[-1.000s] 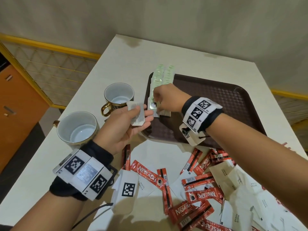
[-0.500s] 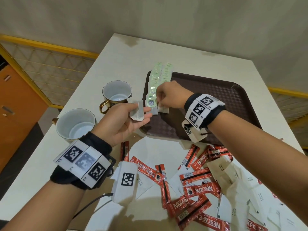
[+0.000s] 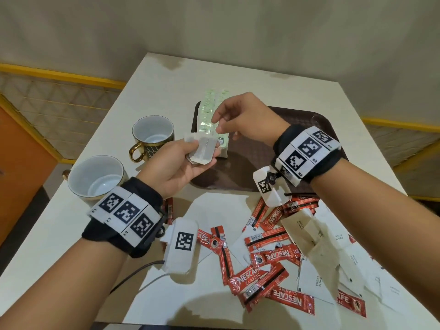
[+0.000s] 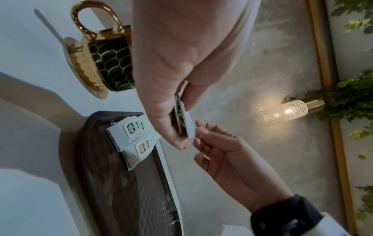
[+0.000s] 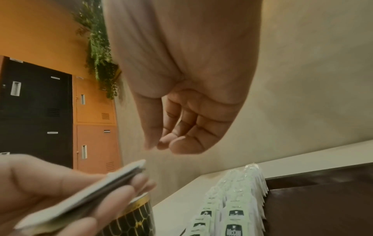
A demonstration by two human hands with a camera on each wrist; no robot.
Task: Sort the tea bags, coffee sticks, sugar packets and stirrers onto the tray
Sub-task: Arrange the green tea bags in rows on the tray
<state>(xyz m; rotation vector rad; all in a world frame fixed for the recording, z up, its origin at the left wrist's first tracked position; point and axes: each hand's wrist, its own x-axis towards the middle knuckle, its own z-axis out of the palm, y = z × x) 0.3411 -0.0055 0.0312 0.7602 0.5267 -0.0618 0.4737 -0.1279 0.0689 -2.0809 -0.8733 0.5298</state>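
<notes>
Your left hand [image 3: 176, 167] pinches a small stack of flat white paper tea bags [image 3: 201, 152], thumb on top, fingers under — it's just off the near-left corner of the dark brown textured plastic tray [image 3: 316, 125]. Your right hand [image 3: 245, 117] hovers above the stack w/ thumb & forefinger narrowly apart, holding nothing. More tea bags lie in 2 overlapping rows [image 3: 210, 115] along the tray's left edge. Red coffee sticks [image 3: 269, 256] & pale sugar packets [image 3: 319, 248] lie scattered in front of the tray.

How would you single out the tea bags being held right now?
Start at the brown tray and find its near-left corner. Just above that corner the left hand pinches a small stack of tea bags. Unlike the two rows lying flat on the tray, these are in the air.
</notes>
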